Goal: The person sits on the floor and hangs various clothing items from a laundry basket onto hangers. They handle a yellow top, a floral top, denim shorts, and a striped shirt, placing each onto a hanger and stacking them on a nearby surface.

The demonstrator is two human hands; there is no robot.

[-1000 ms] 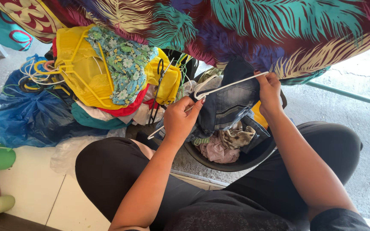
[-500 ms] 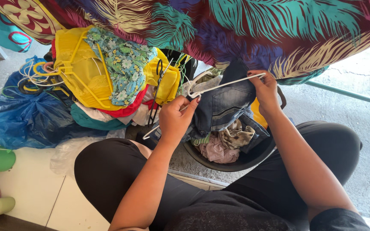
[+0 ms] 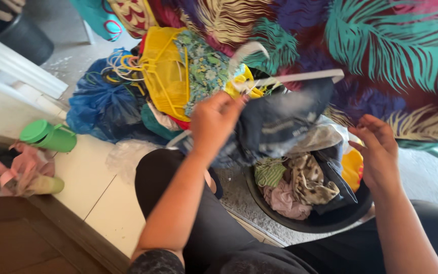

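A large leaf-patterned cloth (image 3: 381, 56) runs off the top and right edges. Below it, the dark basin (image 3: 325, 218) of laundry is partly covered. The left hand (image 3: 214, 124) grips a blurred dark garment (image 3: 275, 122) on a white hanger (image 3: 285, 78) above the basin. The right hand (image 3: 378, 149) hangs open, empty.

Basin (image 3: 330, 223) sits near right with clothes (image 3: 300, 185) in it; hanger pile (image 3: 163, 76) far left, cup (image 3: 49, 136) lying on the ledge (image 3: 92, 187) left.
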